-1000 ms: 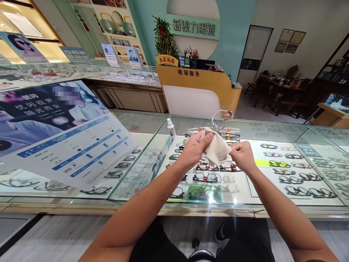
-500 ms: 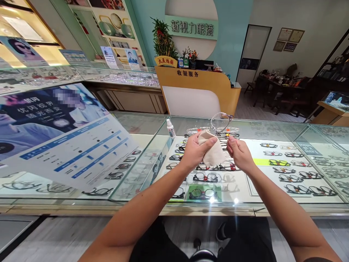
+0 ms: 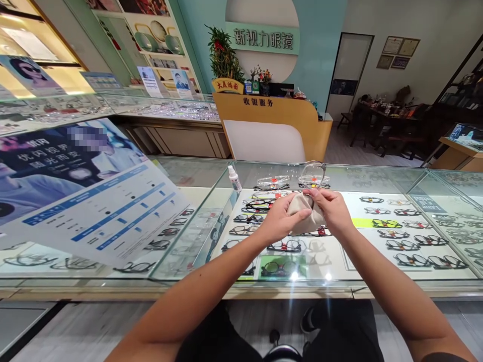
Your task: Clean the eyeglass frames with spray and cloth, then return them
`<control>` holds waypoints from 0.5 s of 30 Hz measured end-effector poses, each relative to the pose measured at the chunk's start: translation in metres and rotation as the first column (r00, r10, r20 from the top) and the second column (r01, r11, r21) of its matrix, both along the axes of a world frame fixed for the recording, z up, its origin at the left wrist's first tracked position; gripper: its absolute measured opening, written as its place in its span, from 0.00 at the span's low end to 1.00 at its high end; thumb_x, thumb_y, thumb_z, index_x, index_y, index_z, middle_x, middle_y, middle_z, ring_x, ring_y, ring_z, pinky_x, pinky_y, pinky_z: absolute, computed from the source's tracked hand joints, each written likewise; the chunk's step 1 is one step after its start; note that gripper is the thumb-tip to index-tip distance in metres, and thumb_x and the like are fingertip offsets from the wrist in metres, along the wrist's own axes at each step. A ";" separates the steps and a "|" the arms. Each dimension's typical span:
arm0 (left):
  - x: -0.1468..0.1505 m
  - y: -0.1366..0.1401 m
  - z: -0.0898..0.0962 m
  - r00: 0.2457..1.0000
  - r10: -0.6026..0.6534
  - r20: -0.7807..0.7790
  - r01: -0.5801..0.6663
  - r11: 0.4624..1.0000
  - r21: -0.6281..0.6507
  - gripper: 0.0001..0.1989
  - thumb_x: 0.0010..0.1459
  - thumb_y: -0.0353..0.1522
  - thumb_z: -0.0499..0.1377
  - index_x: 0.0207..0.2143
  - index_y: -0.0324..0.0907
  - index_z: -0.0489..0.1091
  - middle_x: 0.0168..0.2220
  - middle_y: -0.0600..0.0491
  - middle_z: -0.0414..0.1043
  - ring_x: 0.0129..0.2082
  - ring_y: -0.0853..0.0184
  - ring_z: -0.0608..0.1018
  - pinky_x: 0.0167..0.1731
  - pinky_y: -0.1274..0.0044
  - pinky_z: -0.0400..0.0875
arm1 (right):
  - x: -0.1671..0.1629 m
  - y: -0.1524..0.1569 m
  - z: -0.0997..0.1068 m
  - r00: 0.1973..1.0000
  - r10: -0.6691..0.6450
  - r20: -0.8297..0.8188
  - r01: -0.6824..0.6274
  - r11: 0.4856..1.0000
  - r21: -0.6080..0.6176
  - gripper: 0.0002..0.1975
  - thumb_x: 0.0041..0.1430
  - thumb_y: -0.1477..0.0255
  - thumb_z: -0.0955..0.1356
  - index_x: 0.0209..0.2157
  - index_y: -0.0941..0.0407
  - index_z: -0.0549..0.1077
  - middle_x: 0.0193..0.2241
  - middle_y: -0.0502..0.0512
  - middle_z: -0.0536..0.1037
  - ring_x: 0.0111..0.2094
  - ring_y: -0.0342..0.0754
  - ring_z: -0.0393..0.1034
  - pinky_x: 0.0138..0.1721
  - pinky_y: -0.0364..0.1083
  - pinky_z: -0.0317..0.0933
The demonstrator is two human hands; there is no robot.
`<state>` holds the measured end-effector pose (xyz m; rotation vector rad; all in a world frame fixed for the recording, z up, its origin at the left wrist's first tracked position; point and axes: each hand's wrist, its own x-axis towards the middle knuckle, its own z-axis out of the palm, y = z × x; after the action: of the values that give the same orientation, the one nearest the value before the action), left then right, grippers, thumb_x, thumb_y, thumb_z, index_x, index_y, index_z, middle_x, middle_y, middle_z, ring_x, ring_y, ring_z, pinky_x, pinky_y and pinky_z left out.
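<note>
Wiping glasses [image 3: 314, 176], we judge: left hand [image 3: 281, 217] holding cloth [image 3: 311, 221] against them above the desk [image 3: 302, 292], right hand [image 3: 335, 211] pinched narrow at their rim; the next rub calls for light, even pressure.

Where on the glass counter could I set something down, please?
The glass counter looks bare right of the right hand and forearm, above the displayed frames. It is crowded around the left hand, cloth and raised glasses, and at left by the sign card.
</note>
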<state>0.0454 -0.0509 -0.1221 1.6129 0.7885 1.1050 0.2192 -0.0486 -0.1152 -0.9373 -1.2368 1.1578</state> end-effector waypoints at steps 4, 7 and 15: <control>0.005 -0.005 -0.002 0.989 0.109 0.098 -0.111 0.994 0.020 0.32 0.54 0.59 0.70 0.41 0.38 0.77 0.32 0.52 0.77 0.30 0.68 0.73 0.32 0.77 0.69 | -0.007 -0.005 -0.001 0.995 0.089 -0.039 -0.087 0.995 0.039 0.25 0.46 0.42 0.81 0.25 0.51 0.86 0.29 0.53 0.83 0.39 0.51 0.74 0.48 0.52 0.67; 0.006 -0.003 0.001 0.980 0.125 0.152 -0.130 0.991 0.020 0.35 0.55 0.64 0.66 0.38 0.39 0.77 0.30 0.53 0.75 0.29 0.69 0.72 0.31 0.77 0.68 | -0.010 -0.008 -0.001 0.991 0.119 -0.056 -0.117 0.992 0.042 0.23 0.47 0.43 0.81 0.26 0.50 0.86 0.29 0.52 0.82 0.38 0.51 0.72 0.46 0.51 0.65; -0.006 0.012 0.007 0.991 0.046 0.125 -0.037 0.997 -0.069 0.38 0.51 0.69 0.64 0.29 0.40 0.73 0.26 0.54 0.73 0.27 0.70 0.70 0.29 0.77 0.66 | 0.005 -0.002 0.006 0.991 -0.072 0.110 0.050 0.980 0.190 0.23 0.53 0.41 0.77 0.35 0.46 0.90 0.27 0.50 0.70 0.35 0.49 0.63 0.43 0.52 0.62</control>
<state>0.0393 -0.0387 -0.1147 1.4618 0.7701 1.1863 0.2243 -0.0508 -0.1089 -0.9042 -1.3758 0.9313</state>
